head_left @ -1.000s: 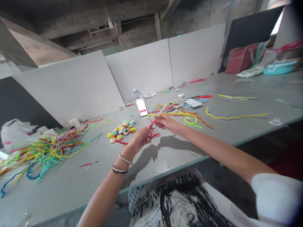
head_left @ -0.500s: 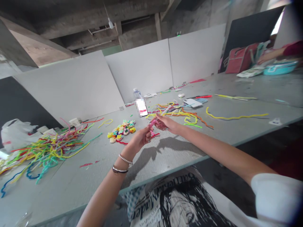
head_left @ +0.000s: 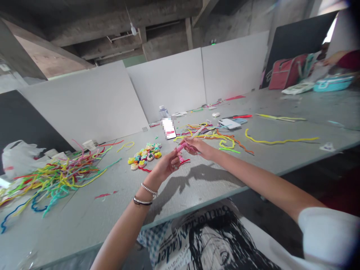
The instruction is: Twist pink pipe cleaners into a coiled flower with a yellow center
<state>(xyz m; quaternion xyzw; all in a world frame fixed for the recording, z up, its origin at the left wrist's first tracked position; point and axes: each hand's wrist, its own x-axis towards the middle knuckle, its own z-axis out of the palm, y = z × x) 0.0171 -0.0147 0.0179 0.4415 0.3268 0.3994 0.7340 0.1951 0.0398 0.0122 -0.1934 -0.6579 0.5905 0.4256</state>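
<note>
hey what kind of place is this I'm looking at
Probably a craft workshop in a bare concrete building. A long grey table carries a heap of coloured pipe cleaners and small finished fuzzy flowers, with white partition boards behind.

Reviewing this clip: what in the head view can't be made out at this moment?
- Pink fuzzy pipe cleaner: its shape is hidden between the left hand and right hand.
- Small upright phone screen: blurred out.
- Pile of small colourful fuzzy flowers: too small to count.
- Another person's red sleeve: cut off by the right edge.
</note>
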